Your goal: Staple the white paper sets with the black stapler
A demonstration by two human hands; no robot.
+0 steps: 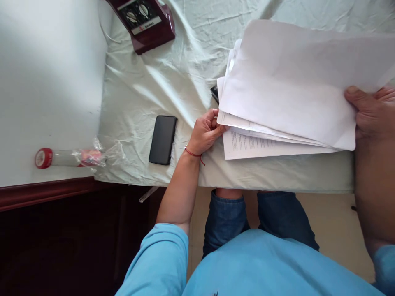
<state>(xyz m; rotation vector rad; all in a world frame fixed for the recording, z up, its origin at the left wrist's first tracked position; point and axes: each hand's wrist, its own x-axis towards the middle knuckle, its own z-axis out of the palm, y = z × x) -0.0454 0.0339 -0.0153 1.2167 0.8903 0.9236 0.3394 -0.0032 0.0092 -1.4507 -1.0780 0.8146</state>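
Note:
A stack of white paper sheets lies on a table covered with a pale green cloth. My left hand pinches the left edge of the lower sheets, a red thread around its wrist. My right hand grips the right edge of the stack, thumb on top, lifting the upper blank sheets. The bottom sheet shows printed text. A small dark object peeks out from under the stack's left edge.
A black phone lies face up left of my left hand. A dark red appliance with dials stands at the far left of the cloth. A red-capped bottle in plastic wrap lies on the white surface beside the table.

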